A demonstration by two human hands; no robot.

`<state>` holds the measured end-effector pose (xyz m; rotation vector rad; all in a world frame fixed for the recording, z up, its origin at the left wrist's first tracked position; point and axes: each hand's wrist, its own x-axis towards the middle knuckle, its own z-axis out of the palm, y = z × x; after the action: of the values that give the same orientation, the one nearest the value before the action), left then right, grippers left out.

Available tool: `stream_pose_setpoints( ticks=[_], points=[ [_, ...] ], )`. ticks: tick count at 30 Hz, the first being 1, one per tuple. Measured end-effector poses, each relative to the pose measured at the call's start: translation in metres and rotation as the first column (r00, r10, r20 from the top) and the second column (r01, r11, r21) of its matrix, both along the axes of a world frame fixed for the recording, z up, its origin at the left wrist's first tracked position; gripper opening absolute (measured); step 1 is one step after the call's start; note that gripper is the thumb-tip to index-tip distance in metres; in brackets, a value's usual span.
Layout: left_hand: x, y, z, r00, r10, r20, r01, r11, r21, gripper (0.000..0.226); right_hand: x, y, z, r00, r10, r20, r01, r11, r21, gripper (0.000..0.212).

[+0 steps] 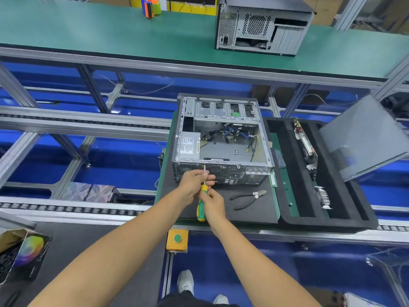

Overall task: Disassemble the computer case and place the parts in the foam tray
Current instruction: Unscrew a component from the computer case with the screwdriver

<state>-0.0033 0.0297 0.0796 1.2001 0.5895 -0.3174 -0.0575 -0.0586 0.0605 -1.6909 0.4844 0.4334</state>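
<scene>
Gripping a screwdriver, both hands hide its shaft.

Foam tray lies right of the computer case; pliers before it.

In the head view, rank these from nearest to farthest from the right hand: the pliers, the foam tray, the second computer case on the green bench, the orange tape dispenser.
From the right hand, which grips the screwdriver:
1. pliers, just to its right on the black mat.
2. foam tray, farther right.
3. second computer case, on the far bench, right.
4. orange tape dispenser, far bench, left.
</scene>
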Motion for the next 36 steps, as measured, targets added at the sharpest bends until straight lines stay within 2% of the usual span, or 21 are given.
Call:
stream_pose_setpoints(
  ticks=[2,4,7,11,13,14,16,17,20,22,23,25,26,28,32,34,36],
  points=[
    [0.003,-0.003,0.000,0.999,0.021,-0.027,-0.020,1.000,0.005,0.010,-0.003,0.000,0.001,0.994,-0.001,-0.113,0.028,0.972,0.233,0.024],
    [0.005,-0.006,0.000,0.998,0.032,-0.053,-0.031,0.999,0.008,0.012,-0.008,-0.005,-0.002,0.982,0.012,-0.188,0.054,0.940,0.338,0.032],
    [0.007,-0.005,0.000,0.999,0.017,-0.051,-0.016,0.999,0.031,0.013,-0.006,-0.011,-0.004,0.978,0.004,-0.208,0.073,0.929,0.362,0.029],
    [0.004,-0.003,-0.001,1.000,0.013,-0.022,-0.013,1.000,-0.013,0.016,0.000,-0.004,0.002,0.985,-0.053,-0.162,0.098,0.952,0.288,0.014],
    [0.002,-0.003,-0.003,1.000,-0.011,-0.001,0.011,0.999,0.052,0.017,-0.002,0.004,0.001,0.995,-0.068,-0.077,0.079,0.985,0.153,0.021],
    [0.001,-0.004,-0.005,0.999,-0.031,0.016,0.029,0.994,0.105,0.018,-0.004,0.007,0.000,0.999,-0.043,-0.032,0.044,0.999,0.010,0.027],
    [0.000,-0.005,-0.006,0.999,-0.036,0.035,0.030,0.988,0.155,0.020,-0.007,0.014,0.000,1.000,-0.012,0.021,0.018,0.957,-0.288,0.034],
    [0.000,-0.005,-0.005,0.999,-0.024,0.031,0.019,0.989,0.146,0.019,-0.008,0.017,0.000,0.999,-0.014,0.043,0.030,0.921,-0.388,0.035],
    [0.003,-0.006,-0.002,1.000,-0.008,-0.016,0.010,0.993,0.118,0.020,-0.011,0.019,0.004,0.997,-0.021,0.072,0.053,0.872,-0.486,0.040],
    [0.007,-0.006,-0.001,0.999,0.003,-0.051,0.002,0.995,0.102,0.023,-0.011,0.015,0.001,0.998,0.029,0.062,0.000,0.904,-0.427,0.036],
    [0.008,-0.007,0.000,0.998,0.007,-0.067,-0.001,0.996,0.088,0.025,-0.011,0.012,-0.001,0.996,0.067,0.052,-0.046,0.939,-0.341,0.033],
    [0.009,-0.007,0.000,0.996,0.013,-0.089,-0.009,0.999,0.046,0.030,-0.010,0.008,0.000,0.997,0.055,-0.052,-0.055,0.998,-0.001,0.029],
    [0.009,-0.007,-0.001,0.996,0.015,-0.091,-0.014,1.000,0.014,0.031,-0.010,0.005,0.000,0.990,0.058,-0.128,-0.036,0.985,0.168,0.030],
    [0.007,-0.004,-0.002,0.997,0.009,-0.079,-0.015,0.997,-0.075,0.033,-0.011,-0.003,-0.004,0.976,0.098,-0.196,-0.030,0.945,0.326,0.033],
    [0.004,0.001,-0.003,0.997,-0.020,-0.069,0.007,0.982,-0.190,0.030,-0.008,-0.011,-0.012,0.979,0.124,-0.165,-0.063,0.941,0.333,0.032],
    [0.004,0.003,-0.002,0.998,-0.056,-0.041,0.049,0.989,-0.138,0.028,-0.007,-0.007,-0.009,0.984,0.071,-0.164,-0.016,0.949,0.316,0.026],
    [0.005,0.004,0.000,0.994,-0.103,-0.024,0.102,0.995,-0.014,0.026,-0.007,0.001,-0.007,0.990,0.007,-0.140,0.031,0.963,0.266,0.021]
  ],
)
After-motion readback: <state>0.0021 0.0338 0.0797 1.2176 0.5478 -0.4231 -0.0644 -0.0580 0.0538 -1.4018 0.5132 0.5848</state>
